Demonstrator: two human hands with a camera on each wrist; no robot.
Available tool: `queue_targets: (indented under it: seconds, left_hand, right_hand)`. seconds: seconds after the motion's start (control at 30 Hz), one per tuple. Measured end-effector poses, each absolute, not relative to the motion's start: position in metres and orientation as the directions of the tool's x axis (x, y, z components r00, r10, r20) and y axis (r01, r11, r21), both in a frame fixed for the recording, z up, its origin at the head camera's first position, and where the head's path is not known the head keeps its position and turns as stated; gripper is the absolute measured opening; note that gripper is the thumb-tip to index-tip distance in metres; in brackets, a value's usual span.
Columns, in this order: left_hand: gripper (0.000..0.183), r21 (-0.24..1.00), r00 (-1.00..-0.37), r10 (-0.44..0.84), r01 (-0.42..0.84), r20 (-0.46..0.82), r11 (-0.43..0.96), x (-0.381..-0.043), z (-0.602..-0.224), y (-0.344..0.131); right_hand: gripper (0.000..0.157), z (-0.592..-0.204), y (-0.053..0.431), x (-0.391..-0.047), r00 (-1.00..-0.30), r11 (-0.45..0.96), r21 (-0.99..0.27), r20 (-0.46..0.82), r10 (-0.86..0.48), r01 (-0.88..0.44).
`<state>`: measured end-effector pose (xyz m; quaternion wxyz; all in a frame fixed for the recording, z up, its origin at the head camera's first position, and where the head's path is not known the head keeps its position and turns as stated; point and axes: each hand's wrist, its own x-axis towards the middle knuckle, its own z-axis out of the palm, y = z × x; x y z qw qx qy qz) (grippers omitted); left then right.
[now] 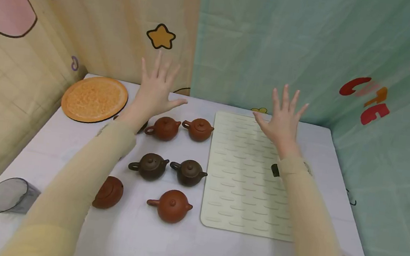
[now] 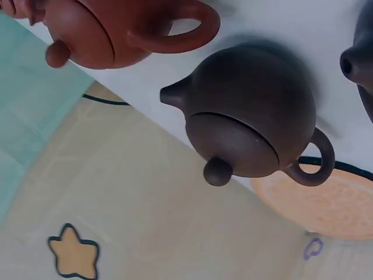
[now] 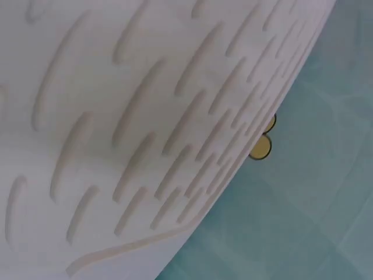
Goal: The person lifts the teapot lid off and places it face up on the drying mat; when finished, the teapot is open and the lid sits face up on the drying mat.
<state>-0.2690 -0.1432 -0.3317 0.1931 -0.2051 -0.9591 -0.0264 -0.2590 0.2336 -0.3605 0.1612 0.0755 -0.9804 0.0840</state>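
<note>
My left hand (image 1: 154,92) is raised over the back of the table, fingers spread, holding nothing. Below it stand a red-brown teapot (image 1: 165,129) and a dark brown teapot (image 2: 250,111), the latter mostly hidden by my wrist in the head view. Another red-brown teapot (image 1: 199,130) is to the right. Two dark teapots (image 1: 151,167) sit mid-table, with a red-brown teapot (image 1: 173,206) in front. My left sleeve partly covers one more red-brown teapot (image 1: 109,193). Fingers also spread, my right hand (image 1: 283,125) hovers above a pale ridged mat (image 1: 235,191) and grips nothing.
At the back left lies a round orange mat (image 1: 95,99) with a dark edge. A grey see-through cup (image 1: 29,198) is near the front left edge. Printed curtains (image 1: 261,45) hang close behind the table and along both sides.
</note>
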Motion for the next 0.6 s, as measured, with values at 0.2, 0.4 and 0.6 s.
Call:
queue_targets:
  seconds: [0.2, 0.4, 0.6]
  left_hand:
    - [0.073, 0.013, -0.703, 0.55, 0.621, 0.45, 0.783, -0.23, -0.334, -0.139]
    - [0.049, 0.067, -0.52, 0.665, 0.812, 0.536, 0.58, -0.176, -0.345, -0.144]
    - [0.051, 0.186, -0.514, 0.71, 0.851, 0.481, 0.49, -0.115, -0.367, -0.159]
  right_hand:
    - [0.062, -0.372, 0.221, -0.226, -0.866, 0.892, -0.242, 0.431, -0.255, -0.383]
    - [0.037, -0.384, 0.193, -0.173, -0.705, 0.716, -0.268, 0.571, -0.421, -0.644]
    - [0.025, -0.395, 0.159, -0.121, -0.603, 0.527, -0.315, 0.56, -0.568, -0.789]
